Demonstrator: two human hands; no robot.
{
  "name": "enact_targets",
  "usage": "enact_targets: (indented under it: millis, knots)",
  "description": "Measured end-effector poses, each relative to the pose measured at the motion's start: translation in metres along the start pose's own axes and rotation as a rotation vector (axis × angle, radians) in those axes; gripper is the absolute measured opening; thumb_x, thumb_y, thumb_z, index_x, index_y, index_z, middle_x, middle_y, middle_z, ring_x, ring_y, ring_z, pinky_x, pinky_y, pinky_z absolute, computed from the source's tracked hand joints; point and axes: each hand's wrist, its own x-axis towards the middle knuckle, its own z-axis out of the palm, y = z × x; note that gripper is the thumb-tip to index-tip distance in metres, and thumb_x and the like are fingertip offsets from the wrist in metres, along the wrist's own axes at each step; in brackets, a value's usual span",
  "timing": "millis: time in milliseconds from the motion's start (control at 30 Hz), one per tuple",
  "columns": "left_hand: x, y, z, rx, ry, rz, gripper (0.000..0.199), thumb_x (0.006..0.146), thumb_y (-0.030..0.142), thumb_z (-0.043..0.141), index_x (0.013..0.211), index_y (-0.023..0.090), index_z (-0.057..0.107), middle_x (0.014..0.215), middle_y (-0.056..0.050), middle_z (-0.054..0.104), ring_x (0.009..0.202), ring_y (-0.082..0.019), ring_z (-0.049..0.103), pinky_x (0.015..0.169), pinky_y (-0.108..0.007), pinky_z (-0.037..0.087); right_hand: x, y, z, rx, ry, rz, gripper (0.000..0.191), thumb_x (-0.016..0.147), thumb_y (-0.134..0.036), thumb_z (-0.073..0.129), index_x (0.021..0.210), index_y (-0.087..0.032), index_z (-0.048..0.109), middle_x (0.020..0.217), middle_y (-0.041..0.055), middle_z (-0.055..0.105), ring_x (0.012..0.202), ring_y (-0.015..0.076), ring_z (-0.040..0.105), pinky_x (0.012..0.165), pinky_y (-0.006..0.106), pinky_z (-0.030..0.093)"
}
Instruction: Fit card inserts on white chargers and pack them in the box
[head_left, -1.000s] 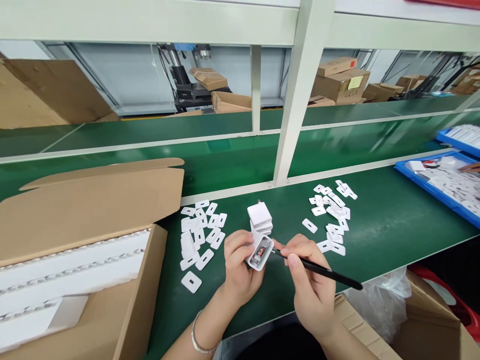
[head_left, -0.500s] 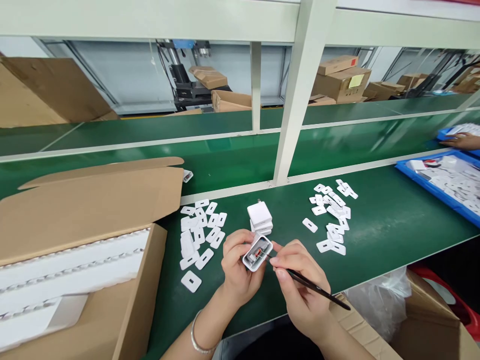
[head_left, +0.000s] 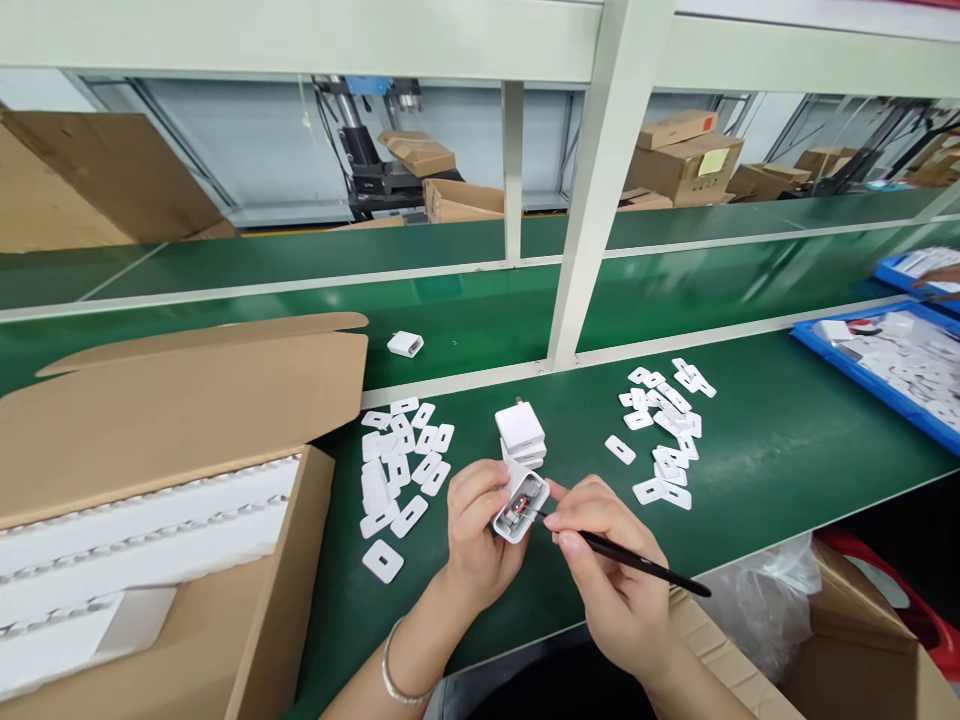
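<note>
My left hand (head_left: 474, 535) grips a small white charger housing (head_left: 520, 508), open end up, with a circuit board visible inside. A thin black brush (head_left: 637, 565) is pinched in my right hand (head_left: 607, 570), its tip touching the inside of the housing. Just beyond my hands stand a few stacked white charger housings (head_left: 520, 432). Several flat white cover plates (head_left: 401, 465) lie to the left, and another scatter of cover plates (head_left: 664, 420) lies to the right, all on the green bench (head_left: 757, 450).
An open cardboard box (head_left: 150, 500) with white trays fills the left. A lone white charger (head_left: 406, 344) rides the green conveyor belt behind the bench. A white frame post (head_left: 592, 190) rises at centre. Blue trays (head_left: 892, 370) sit far right, near another person's hand (head_left: 941, 277).
The lone white charger on the conveyor has travelled right, out from behind the box flap. My right hand shifted the brush slightly at the housing. The other person's hand drew back at far right.
</note>
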Motion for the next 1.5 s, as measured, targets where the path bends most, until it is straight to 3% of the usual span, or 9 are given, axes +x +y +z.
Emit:
enact_targets:
  millis: [533, 700, 867, 1033, 1267, 1500]
  knots:
    - [0.0018, 0.001, -0.0006, -0.016, 0.006, -0.028, 0.037, 0.086, 0.004, 0.073, 0.113, 0.021, 0.055, 0.109, -0.005, 0.062, 0.102, -0.021, 0.069, 0.086, -0.04, 0.063, -0.001, 0.0015, 0.0017, 0.142, 0.021, 0.078, 0.023, 0.103, -0.013, 0.055, 0.111, -0.026, 0.073, 0.092, 0.0026, 0.067, 0.091, 0.0153, 0.062, 0.106, 0.045, 0.057]
    - [0.0019, 0.0008, -0.0011, 0.023, -0.004, 0.038, 0.04, 0.084, 0.0, 0.074, 0.113, 0.02, 0.055, 0.111, -0.006, 0.062, 0.104, -0.021, 0.068, 0.087, -0.039, 0.063, 0.0012, 0.0015, 0.004, 0.133, 0.135, 0.094, 0.023, 0.105, -0.015, 0.052, 0.11, -0.026, 0.072, 0.094, 0.0035, 0.064, 0.09, 0.015, 0.06, 0.096, 0.038, 0.061]
    - [0.0001, -0.0015, -0.0027, 0.074, -0.055, 0.081, 0.035, 0.089, 0.004, 0.071, 0.114, 0.022, 0.055, 0.11, -0.005, 0.063, 0.104, -0.021, 0.068, 0.089, -0.041, 0.062, 0.0046, -0.0003, 0.0026, 0.016, 0.124, 0.16, 0.016, 0.105, -0.018, 0.055, 0.101, -0.023, 0.071, 0.089, 0.003, 0.062, 0.085, 0.0144, 0.061, 0.081, 0.029, 0.057]
    - [-0.0001, -0.0016, -0.0024, 0.051, -0.038, 0.032, 0.036, 0.088, 0.005, 0.073, 0.115, 0.023, 0.055, 0.109, -0.005, 0.065, 0.103, -0.022, 0.07, 0.087, -0.042, 0.063, 0.0051, 0.0, 0.0023, 0.149, 0.172, 0.114, 0.021, 0.106, -0.02, 0.052, 0.102, -0.025, 0.072, 0.087, 0.0029, 0.063, 0.083, 0.0149, 0.061, 0.091, 0.037, 0.062]
    - [0.0008, -0.0009, -0.0013, 0.033, -0.031, 0.006, 0.037, 0.09, 0.007, 0.072, 0.118, 0.024, 0.054, 0.11, -0.005, 0.066, 0.102, -0.023, 0.071, 0.087, -0.043, 0.063, -0.0025, 0.0035, 0.0007, 0.127, 0.081, 0.071, 0.023, 0.105, -0.016, 0.053, 0.112, -0.025, 0.072, 0.09, 0.004, 0.063, 0.089, 0.0169, 0.06, 0.102, 0.047, 0.06]
    - [0.0005, -0.0024, -0.0018, 0.093, -0.05, 0.096, 0.032, 0.09, 0.005, 0.071, 0.113, 0.023, 0.057, 0.108, -0.005, 0.066, 0.104, -0.022, 0.07, 0.088, -0.042, 0.063, 0.0014, 0.0015, 0.0006, 0.031, 0.119, 0.11, 0.019, 0.106, -0.016, 0.051, 0.104, -0.023, 0.069, 0.09, 0.003, 0.06, 0.085, 0.0151, 0.058, 0.087, 0.034, 0.058]
